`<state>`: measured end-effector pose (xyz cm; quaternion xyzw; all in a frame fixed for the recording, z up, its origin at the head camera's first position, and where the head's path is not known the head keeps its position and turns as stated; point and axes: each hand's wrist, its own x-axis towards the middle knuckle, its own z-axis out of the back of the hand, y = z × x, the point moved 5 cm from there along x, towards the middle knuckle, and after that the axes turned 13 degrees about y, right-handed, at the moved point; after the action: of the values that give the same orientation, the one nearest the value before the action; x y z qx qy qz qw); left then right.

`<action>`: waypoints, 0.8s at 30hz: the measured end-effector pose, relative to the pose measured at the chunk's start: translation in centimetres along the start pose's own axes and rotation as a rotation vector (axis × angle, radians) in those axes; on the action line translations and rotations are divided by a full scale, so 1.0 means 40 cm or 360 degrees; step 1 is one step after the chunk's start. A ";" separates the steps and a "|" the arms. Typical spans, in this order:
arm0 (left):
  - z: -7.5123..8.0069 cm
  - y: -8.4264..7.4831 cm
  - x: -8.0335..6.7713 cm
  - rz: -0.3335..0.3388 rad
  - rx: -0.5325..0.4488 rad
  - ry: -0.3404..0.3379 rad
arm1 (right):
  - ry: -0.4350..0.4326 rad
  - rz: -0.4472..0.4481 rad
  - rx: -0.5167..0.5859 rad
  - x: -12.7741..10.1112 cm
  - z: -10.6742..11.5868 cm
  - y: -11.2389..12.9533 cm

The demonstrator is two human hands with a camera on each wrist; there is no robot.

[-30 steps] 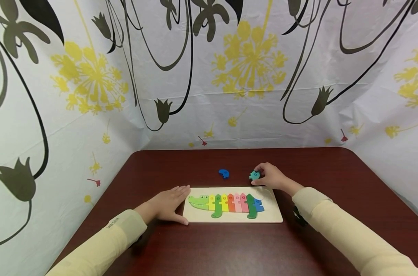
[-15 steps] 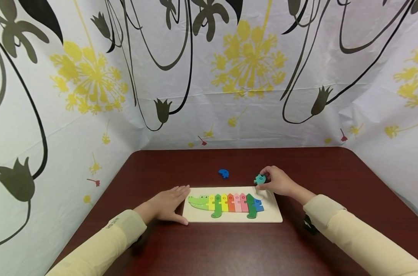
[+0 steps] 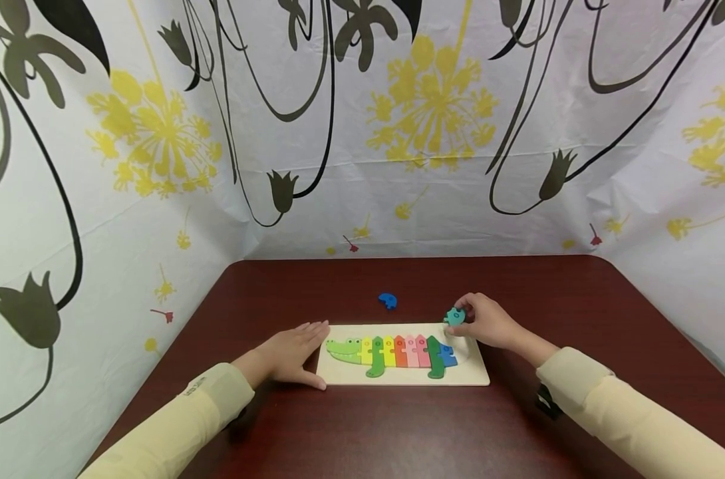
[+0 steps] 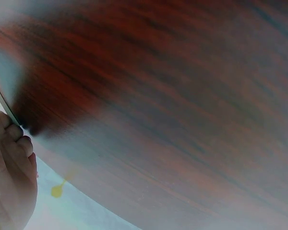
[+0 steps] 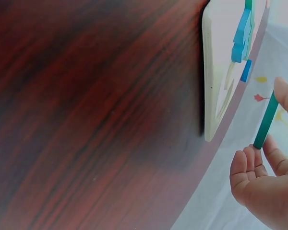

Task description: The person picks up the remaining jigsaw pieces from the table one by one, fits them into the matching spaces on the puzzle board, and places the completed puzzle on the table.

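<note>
Numbers unreadable; right hand (image 3: 488, 324) pinches teal piece (image 3: 455, 317), left hand (image 3: 292, 354) flat.

Glossy dark wood-grain table (image 3: 362, 432); pale matt wooden puzzle board (image 3: 470, 379); painted pieces (image 3: 398, 351)

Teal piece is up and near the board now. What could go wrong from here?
1. The right hand only pinches the teal piece by its edges, so it may slip.
2. The empty tail slot is narrow; a turned piece could jam or bump the blue piece in the board.
3. The left hand merely rests against the board, which might slide.
</note>
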<state>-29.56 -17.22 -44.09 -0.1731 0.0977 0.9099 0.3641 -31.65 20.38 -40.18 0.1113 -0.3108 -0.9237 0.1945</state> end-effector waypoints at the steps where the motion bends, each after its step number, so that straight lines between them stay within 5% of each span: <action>1: 0.000 0.000 0.000 0.0001 0.0002 0.0001 | -0.0004 0.0001 0.0000 -0.004 0.000 0.000; 24: 0.003 -0.003 -0.003 0.0001 -0.0036 0.0007 | 0.0027 -0.0020 0.0042 -0.060 -0.019 -0.007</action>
<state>-29.44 -17.18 -43.94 -0.1793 0.0884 0.9106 0.3616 -29.32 21.22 -40.74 0.1236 -0.3206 -0.9197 0.1899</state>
